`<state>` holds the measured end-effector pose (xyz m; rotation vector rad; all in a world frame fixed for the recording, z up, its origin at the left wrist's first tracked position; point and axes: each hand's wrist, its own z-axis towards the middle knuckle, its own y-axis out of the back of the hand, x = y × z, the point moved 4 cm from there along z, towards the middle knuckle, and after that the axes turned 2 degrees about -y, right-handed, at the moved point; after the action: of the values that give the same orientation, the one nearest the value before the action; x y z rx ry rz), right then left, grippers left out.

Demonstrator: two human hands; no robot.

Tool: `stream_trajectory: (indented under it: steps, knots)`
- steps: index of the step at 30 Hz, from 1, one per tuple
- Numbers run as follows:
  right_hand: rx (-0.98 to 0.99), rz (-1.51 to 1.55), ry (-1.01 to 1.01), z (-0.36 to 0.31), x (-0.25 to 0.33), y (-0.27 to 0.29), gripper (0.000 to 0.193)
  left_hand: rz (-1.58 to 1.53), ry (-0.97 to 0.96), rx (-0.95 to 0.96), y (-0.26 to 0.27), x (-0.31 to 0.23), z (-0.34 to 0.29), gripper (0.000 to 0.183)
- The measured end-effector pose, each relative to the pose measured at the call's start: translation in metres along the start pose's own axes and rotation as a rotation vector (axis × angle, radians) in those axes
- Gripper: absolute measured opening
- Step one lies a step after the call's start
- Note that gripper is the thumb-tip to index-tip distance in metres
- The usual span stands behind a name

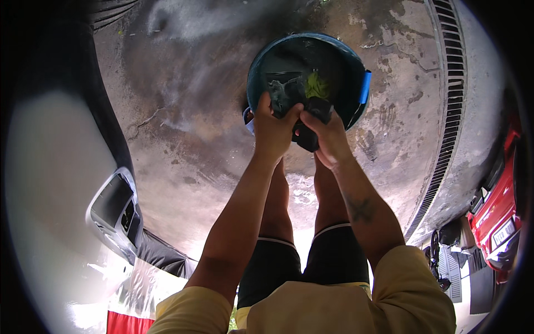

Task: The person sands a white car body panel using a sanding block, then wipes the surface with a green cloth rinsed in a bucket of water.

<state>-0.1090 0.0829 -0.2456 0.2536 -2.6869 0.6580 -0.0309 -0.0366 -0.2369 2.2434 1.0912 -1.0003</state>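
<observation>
Below me stands a round dark teal bucket (303, 37) with a blue handle grip (365, 87) on its right side. Over its near part my left hand (271, 133) pinches a dark, see-through-looking rectangular piece (285, 93) with whitish streaks. My right hand (332, 139) is closed around a black tool-like object (307, 139); its rounded end shows above my fingers, and its exact kind is unclear. Both thumbs meet between the two things, so I cannot tell whether they are joined. A crumpled yellow-green thing (317, 84) lies inside the bucket.
Around the bucket the concrete floor (189, 111) is stained and looks wet. A long drain grate (448, 53) curves along the right. At left is a pale car's side with its mirror (114, 206); a red vehicle (499, 217) stands far right. A blue-rimmed item (248, 119) touches the bucket's left.
</observation>
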Motion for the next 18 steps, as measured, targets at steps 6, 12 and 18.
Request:
stream_trajectory:
  steps: [6,12,18]
  knots:
    - [-0.188,-0.702,0.368,-0.017,0.030,0.005,0.037,0.550,-0.154,-0.112,-0.010,-0.024,-0.008,0.064]
    - [0.054,-0.913,0.410,-0.020,0.023,0.009,0.044,-0.203,0.312,0.195,0.001,0.009,0.008,0.025]
    - [0.010,-0.520,0.151,-0.016,0.054,0.047,0.056,-0.205,0.477,0.277,0.013,0.001,0.015,0.026]
